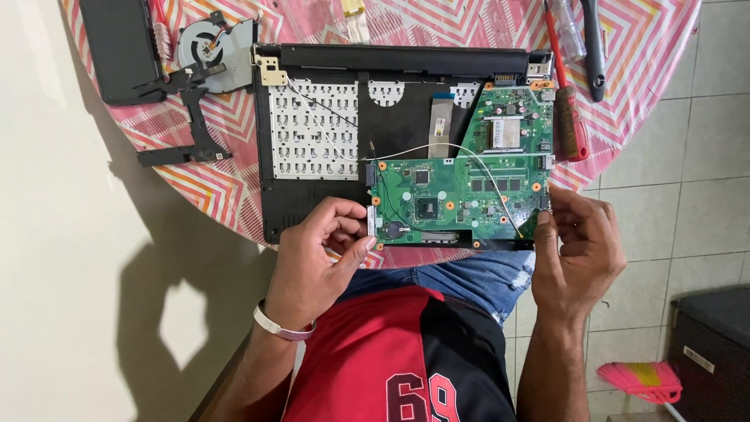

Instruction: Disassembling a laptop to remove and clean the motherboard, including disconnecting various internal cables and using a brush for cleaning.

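Green board: motherboard (461,191) sits in the open black laptop base (312,211), near edge at my lap side, far corner up by the hinge bar.
Left grip: my left hand (316,254) is closed, thumb and forefinger pinching the board's left edge by the small white connector.
Right grip: my right hand (574,250) is closed on the right edge, fingertips curled over the ports; whether the board is lifted or only steadied I cannot tell.
White cable: thin antenna wire (437,150) runs across the board's top and curves down to its near right corner. Risk, as I judge it: if the board tilts or slides, this wire could snag and pull at its end.
Ribbon: flat cable (439,125) lies above the board's upper edge. Cannot tell if it is plugged in; if so, a lift would strain it.
Edge hold: both grips are at the rim only. A slip on one side could twist the board or drop a corner onto the keyboard backing (312,133).
Bare fingers: skin near the chips, static or smudging is a fair worry.
Desk: round desk under a pink zigzag cloth (656,47); the base overhangs its near edge toward my knees, so a tug could shift it off.
Nearby: red-handled screwdriver (570,109) just beside the board's right corner; cooling fan (209,43) well apart at far left.
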